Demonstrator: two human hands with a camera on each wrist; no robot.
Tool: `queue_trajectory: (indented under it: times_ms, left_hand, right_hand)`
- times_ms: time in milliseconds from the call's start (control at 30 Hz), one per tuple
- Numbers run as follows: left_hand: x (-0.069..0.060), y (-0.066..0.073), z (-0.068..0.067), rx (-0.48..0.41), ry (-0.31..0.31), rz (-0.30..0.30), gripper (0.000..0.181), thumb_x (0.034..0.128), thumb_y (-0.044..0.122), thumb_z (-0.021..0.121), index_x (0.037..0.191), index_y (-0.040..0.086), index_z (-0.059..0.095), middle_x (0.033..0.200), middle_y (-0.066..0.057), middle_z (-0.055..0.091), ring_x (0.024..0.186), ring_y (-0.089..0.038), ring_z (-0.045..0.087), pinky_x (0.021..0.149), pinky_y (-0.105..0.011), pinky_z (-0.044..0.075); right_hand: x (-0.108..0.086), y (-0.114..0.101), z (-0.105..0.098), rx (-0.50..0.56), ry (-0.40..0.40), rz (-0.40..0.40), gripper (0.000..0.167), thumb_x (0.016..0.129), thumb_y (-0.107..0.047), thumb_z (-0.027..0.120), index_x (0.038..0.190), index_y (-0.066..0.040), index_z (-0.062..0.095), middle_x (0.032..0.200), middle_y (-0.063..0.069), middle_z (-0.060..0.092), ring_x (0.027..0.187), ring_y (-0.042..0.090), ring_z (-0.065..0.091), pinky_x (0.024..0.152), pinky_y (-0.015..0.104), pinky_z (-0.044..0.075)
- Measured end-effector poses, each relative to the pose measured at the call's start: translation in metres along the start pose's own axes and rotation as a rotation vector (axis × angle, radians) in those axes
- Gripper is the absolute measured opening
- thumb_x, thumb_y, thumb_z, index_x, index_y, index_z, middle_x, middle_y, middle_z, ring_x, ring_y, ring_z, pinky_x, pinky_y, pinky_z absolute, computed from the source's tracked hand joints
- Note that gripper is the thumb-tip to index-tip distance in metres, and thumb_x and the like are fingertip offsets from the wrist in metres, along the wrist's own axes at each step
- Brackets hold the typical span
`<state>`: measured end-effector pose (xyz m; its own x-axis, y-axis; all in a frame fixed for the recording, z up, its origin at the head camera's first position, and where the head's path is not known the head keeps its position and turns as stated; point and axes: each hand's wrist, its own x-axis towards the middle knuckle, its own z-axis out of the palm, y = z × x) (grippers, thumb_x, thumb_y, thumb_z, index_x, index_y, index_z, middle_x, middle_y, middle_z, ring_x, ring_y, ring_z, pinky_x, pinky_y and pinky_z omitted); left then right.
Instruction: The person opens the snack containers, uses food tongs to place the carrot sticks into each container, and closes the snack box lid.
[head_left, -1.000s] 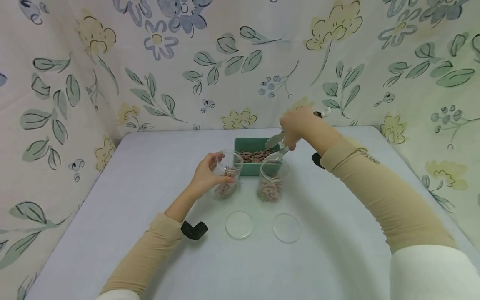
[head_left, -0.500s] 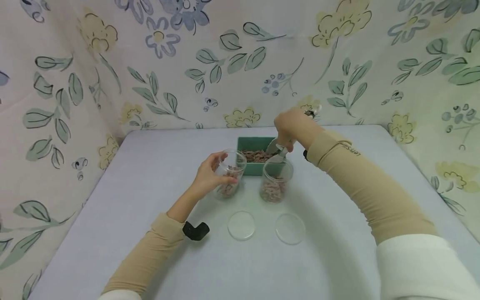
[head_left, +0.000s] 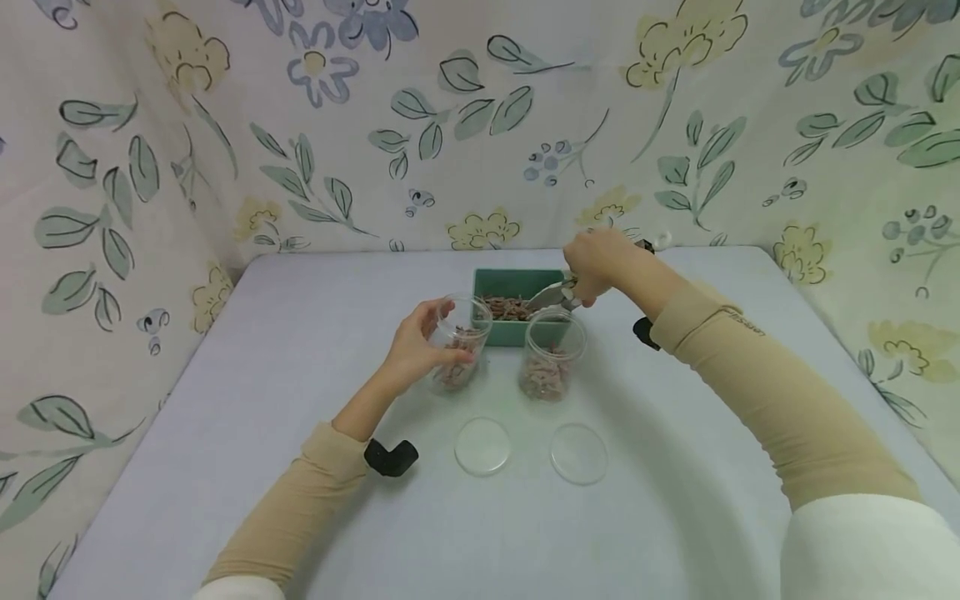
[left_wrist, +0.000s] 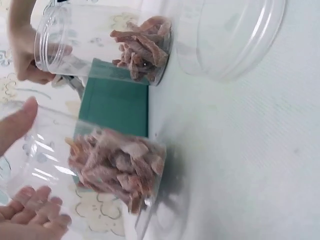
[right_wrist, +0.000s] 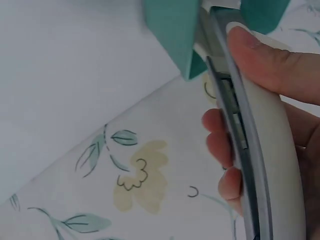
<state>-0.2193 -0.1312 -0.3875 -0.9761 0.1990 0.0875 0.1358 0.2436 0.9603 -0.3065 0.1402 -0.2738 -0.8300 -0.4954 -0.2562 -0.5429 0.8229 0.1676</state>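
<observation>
My left hand grips a clear plastic jar, its thumb on the near side. Brownish dried meat-like strips fill the lower part of that jar, which leans slightly. Over the green box, my right hand holds metal tongs with pale handle covers. The tips of the tongs reach down among the strips in the box. Just in front of the box, to the right of the held jar, a second open jar stands upright with a lower layer of strips.
Two clear round lids, the left lid and the right lid, lie flat in front of the jars. The white table ends at a floral curtain behind and at the sides.
My right hand dipped left with the tongs over the box, then shifted back right and the tongs now lie at a flatter slant. My left hand and its jar stay in place.
</observation>
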Motion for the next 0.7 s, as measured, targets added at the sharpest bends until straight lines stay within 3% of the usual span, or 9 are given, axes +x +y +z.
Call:
queue_trajectory:
  times_ms: [233,467,633,700]
  left_hand:
    - [-0.002,-0.009,-0.002,-0.125,-0.010,-0.025,0.083,0.0743,-0.009,0.079,0.143,-0.001,0.034,0.149,-0.020,0.039,0.140,-0.027,0.034,0.117,-0.036,0.023]
    - [-0.004,-0.013,-0.001,-0.126,-0.022,0.003,0.083,0.0739,-0.011,0.078,0.142,-0.002,0.033,0.151,-0.017,0.038,0.141,-0.027,0.032,0.117,-0.037,0.022]
    - [-0.005,-0.013,0.000,-0.122,-0.033,0.007,0.082,0.0747,-0.009,0.078,0.143,-0.002,0.033,0.150,-0.017,0.039,0.141,-0.027,0.032,0.117,-0.037,0.021]
    - [-0.005,-0.012,0.000,-0.119,-0.036,0.001,0.083,0.0750,-0.008,0.079,0.143,-0.002,0.033,0.150,-0.017,0.039,0.141,-0.027,0.032,0.117,-0.037,0.021]
  right_hand:
    - [-0.004,0.006,0.016,0.046,0.056,-0.037,0.021,0.074,-0.020,0.078,0.068,-0.009,0.062,0.068,0.002,0.052,0.062,0.018,0.042,0.052,0.030,0.034]
    - [-0.007,0.016,0.031,0.114,0.108,-0.067,0.017,0.075,-0.022,0.078,0.069,-0.010,0.067,0.066,-0.001,0.056,0.063,0.019,0.045,0.054,0.031,0.037]
    - [-0.010,0.025,0.038,0.175,0.139,-0.090,0.017,0.073,-0.022,0.075,0.066,-0.010,0.065,0.057,-0.002,0.048,0.058,0.016,0.040,0.052,0.029,0.033]
    - [-0.012,0.028,0.039,0.216,0.144,-0.081,0.014,0.072,-0.021,0.075,0.073,-0.007,0.071,0.060,-0.001,0.053,0.058,0.016,0.041,0.054,0.029,0.034]
